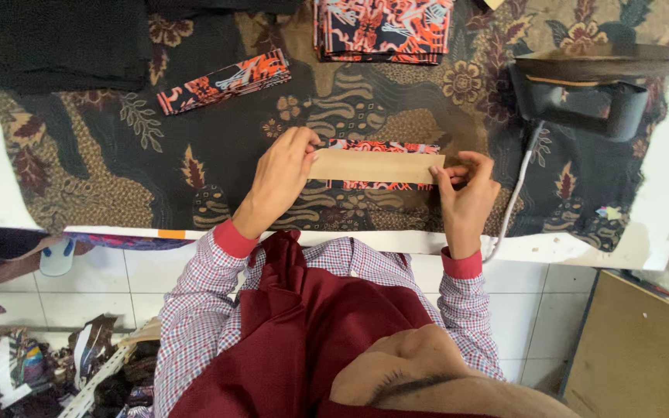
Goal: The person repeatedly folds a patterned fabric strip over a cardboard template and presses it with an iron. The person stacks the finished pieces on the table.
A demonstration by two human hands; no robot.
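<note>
Your left hand (284, 174) pinches the left end of a flat brown card strip (375, 166); your right hand (466, 193) grips its right end, fingers closed on the edge. The strip is stiff, rectangular and matte. It lies on top of a narrow printed fabric band (373, 185) in orange, red and dark blue, whose edges show above and below the card.

Both rest on a table covered by a dark batik cloth (102, 170) with brown leaf and flower motifs. A second folded printed band (224, 80) lies up and to the left, well apart. A stack of matching printed fabric (385, 29) sits at the far edge. Folded black cloth (60, 42) occupies the far left corner. A dark iron (582, 93) stands to the right, its white cord (516, 190) running down just beside your right hand.
</note>
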